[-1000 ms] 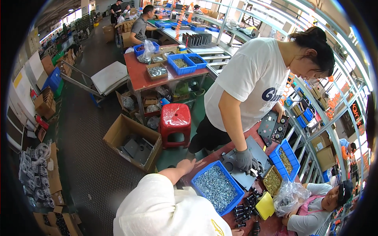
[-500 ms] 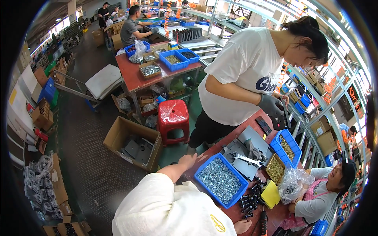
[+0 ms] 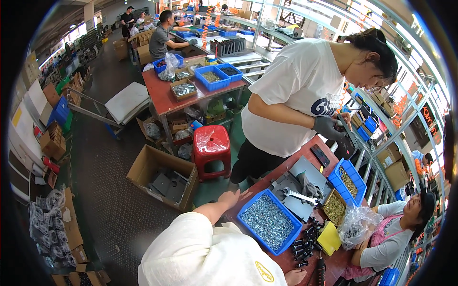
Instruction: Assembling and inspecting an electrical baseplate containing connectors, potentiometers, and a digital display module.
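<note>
Your two hands work well apart at the end of a red bench point(image 3: 336, 261), your left arm out to the side and slightly bent, its bare forearm angling from a cream sleeve toward the bench's left edge. There your left hand point(image 3: 229, 198) is empty, fingers stretched toward the bench top, just beside a blue tray point(image 3: 240, 215) of small silvery fasteners point(image 3: 267, 221) set near that edge. Your right hand point(image 3: 295, 277) sits low at the bench's near end, its arm hidden behind your shirt; with so little of it showing, whether it is gripping anything cannot be told from this view. Close to it are a heap of black bolts point(image 3: 303, 243) and a black-and-orange tool handle point(image 3: 320, 272), with a yellow pad point(image 3: 328, 236) just past them. Farther along the bench, a wrench point(image 3: 301, 195) lies on grey metal plates point(image 3: 305, 167), while at the left edge a co-worker point(image 3: 298, 81) stands holding a dark plate point(image 3: 347, 145).
</note>
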A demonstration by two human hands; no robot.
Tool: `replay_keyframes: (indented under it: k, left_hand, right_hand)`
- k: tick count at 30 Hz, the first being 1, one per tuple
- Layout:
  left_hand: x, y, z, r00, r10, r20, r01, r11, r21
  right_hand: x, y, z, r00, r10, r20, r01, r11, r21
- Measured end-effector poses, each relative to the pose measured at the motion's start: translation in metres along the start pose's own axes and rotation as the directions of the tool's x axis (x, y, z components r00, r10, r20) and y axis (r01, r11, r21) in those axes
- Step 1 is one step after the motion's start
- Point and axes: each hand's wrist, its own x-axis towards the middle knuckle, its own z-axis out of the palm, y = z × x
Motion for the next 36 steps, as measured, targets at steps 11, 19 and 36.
replay_keyframes:
  k: [11, 19, 36]
  left_hand:
    - [-0.002, 0.002, -0.003, 1.0, 0.009, -0.001, -0.009, 1.0, 0.014]
    - [0.047, -0.049, 0.031, 0.991, 0.134, -0.011, -0.13, 0.977, 0.167]
    - [0.044, -0.033, 0.029, 0.973, 0.204, -0.108, -0.201, 0.979, 0.046]
  right_hand:
    - [-0.002, 0.001, -0.001, 1.0, -0.014, 0.016, 0.014, 1.0, 0.018]
    - [0.023, -0.021, -0.02, 0.984, 0.157, 0.083, -0.171, 0.967, 0.189]
    - [0.006, 0.011, 0.013, 0.994, 0.102, 0.037, -0.102, 0.995, -0.007]
